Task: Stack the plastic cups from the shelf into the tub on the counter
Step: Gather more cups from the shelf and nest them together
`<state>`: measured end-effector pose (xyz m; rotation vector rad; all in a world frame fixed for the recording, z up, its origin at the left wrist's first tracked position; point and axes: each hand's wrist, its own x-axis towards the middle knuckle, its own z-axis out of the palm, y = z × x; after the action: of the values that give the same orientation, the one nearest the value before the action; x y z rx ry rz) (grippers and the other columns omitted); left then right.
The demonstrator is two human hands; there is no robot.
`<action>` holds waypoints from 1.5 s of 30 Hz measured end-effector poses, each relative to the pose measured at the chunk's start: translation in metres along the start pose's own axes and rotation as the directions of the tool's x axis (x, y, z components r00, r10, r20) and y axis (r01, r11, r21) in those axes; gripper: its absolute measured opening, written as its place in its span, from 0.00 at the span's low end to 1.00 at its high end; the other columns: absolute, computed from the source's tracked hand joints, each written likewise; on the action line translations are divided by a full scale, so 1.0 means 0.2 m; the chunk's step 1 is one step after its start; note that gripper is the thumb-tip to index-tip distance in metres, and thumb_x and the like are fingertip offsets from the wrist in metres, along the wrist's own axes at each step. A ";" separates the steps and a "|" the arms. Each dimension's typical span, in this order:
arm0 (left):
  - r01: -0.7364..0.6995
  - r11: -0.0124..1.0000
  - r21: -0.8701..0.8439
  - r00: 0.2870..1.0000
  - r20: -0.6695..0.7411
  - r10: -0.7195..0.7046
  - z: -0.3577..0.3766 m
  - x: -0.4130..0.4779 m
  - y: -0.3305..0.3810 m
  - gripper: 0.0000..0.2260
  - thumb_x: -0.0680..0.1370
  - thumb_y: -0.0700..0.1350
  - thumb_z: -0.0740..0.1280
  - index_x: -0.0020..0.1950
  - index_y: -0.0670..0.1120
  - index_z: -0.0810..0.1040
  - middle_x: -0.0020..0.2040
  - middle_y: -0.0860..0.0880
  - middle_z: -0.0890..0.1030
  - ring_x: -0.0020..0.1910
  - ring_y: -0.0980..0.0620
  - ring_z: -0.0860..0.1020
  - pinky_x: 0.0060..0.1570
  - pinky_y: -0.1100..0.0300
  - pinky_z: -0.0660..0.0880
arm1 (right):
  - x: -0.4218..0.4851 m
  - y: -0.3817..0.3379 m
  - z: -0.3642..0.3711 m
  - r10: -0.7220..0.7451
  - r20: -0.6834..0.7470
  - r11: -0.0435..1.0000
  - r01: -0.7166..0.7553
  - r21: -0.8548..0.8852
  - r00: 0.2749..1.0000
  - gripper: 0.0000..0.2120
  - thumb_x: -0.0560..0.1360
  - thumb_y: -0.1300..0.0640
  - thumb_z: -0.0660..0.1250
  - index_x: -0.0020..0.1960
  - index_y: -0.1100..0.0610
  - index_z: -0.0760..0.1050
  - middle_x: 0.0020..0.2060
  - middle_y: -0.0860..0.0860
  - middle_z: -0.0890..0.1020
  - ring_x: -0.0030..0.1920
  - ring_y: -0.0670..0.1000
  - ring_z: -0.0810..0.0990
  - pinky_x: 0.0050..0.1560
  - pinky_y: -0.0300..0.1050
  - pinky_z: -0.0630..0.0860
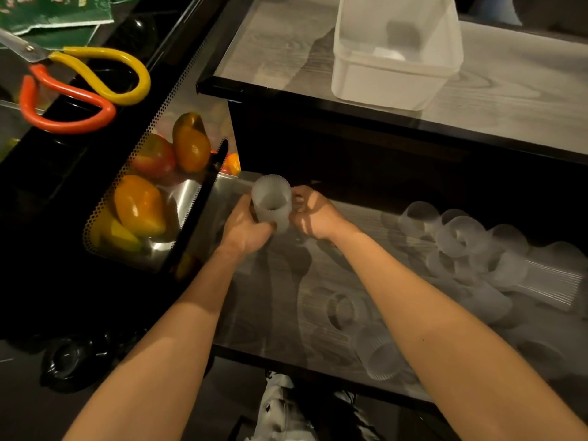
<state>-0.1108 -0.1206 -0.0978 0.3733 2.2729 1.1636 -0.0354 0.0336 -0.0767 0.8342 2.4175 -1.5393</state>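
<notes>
Frosted, ribbed plastic: a single cup (271, 202) was held upright just above the shelf (270, 281), below and to the left of the tub (381, 84) and well apart from it. The left hand (245, 229) gripped the cup's lower wall. The right hand (315, 214) had its fingers curled at the cup's other side, but the picture did not show whether it was holding the cup.

The tub stood on the glass-covered tabletop (509, 97) above the shelf. No stacked cups could be made out through its cloudy walls, and a pale patch at its bottom was too blurred to name.

Below and to the right of the tub, a heap of cups (461, 240) lay tumbled on the shelf, and more lay on their sides (378, 354) nearer the camera. The job therefore looked barely begun, with one cup in hand, nearly all of them waiting and the lift up to the tub not yet made.

Left of the tub, a tray of fruit (140, 202) sat beneath a pair of scissors (79, 81).
</notes>
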 end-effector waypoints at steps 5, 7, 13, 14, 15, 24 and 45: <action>-0.188 0.982 0.032 0.982 0.000 0.188 0.04 -0.09 -0.01 0.39 0.69 0.43 0.81 0.76 0.51 0.68 0.68 0.52 0.75 0.68 0.50 0.75 0.62 0.45 0.79 | -0.11 0.04 -0.07 -0.063 -0.088 0.997 0.066 0.027 0.994 0.29 0.74 0.64 0.73 0.73 0.55 0.70 0.59 0.49 0.80 0.61 0.51 0.78 0.60 0.48 0.78; -0.235 0.972 0.001 0.972 0.004 0.235 0.08 -0.10 0.02 0.43 0.65 0.50 0.82 0.76 0.56 0.67 0.69 0.53 0.74 0.68 0.51 0.75 0.61 0.46 0.80 | -0.15 0.06 -0.13 -0.061 -0.116 0.997 0.066 0.043 0.991 0.25 0.74 0.62 0.75 0.68 0.55 0.71 0.55 0.49 0.78 0.56 0.51 0.79 0.55 0.48 0.80; -0.257 0.965 -0.045 0.963 0.067 0.259 0.24 -0.23 0.08 0.44 0.65 0.48 0.83 0.76 0.57 0.65 0.68 0.56 0.75 0.68 0.51 0.74 0.62 0.44 0.79 | -0.35 0.18 -0.26 -0.078 -0.093 0.992 0.086 0.088 0.993 0.20 0.73 0.60 0.77 0.60 0.53 0.72 0.49 0.51 0.79 0.47 0.49 0.79 0.47 0.46 0.79; -0.274 0.960 -0.055 0.957 0.079 0.278 0.26 -0.25 0.09 0.44 0.65 0.49 0.83 0.76 0.57 0.65 0.67 0.56 0.75 0.67 0.52 0.74 0.62 0.45 0.79 | -0.39 0.21 -0.29 -0.089 -0.104 0.990 0.099 0.103 0.991 0.20 0.73 0.60 0.78 0.59 0.53 0.73 0.51 0.51 0.80 0.49 0.49 0.80 0.48 0.45 0.79; -0.303 0.951 -0.066 0.947 0.092 0.308 0.27 -0.27 0.11 0.45 0.64 0.50 0.83 0.76 0.57 0.65 0.67 0.56 0.75 0.67 0.52 0.74 0.62 0.47 0.79 | -0.43 0.22 -0.32 -0.099 -0.107 0.985 0.113 0.132 0.989 0.20 0.73 0.59 0.78 0.59 0.52 0.73 0.54 0.51 0.80 0.50 0.48 0.80 0.48 0.44 0.80; -0.314 0.946 -0.074 0.880 0.351 0.320 0.34 -0.44 0.16 0.39 0.66 0.42 0.84 0.70 0.58 0.70 0.62 0.59 0.76 0.62 0.59 0.76 0.44 0.70 0.78 | -0.70 0.38 -0.48 -0.042 0.177 0.979 0.005 0.206 0.983 0.25 0.73 0.56 0.78 0.69 0.51 0.77 0.59 0.50 0.84 0.57 0.55 0.85 0.50 0.47 0.84; -0.216 0.971 0.105 0.945 0.271 0.181 0.60 -0.54 0.03 0.40 0.69 0.40 0.81 0.76 0.52 0.67 0.60 0.55 0.75 0.55 0.57 0.75 0.41 0.73 0.72 | -0.75 0.58 -0.31 0.003 0.025 0.987 0.001 -0.160 1.000 0.29 0.74 0.54 0.77 0.71 0.54 0.71 0.57 0.44 0.80 0.55 0.48 0.79 0.53 0.43 0.76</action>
<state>0.0467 -0.0887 -0.1120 0.7778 2.1227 0.9931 0.1597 0.0685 -0.0774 0.7796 2.4827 -1.3250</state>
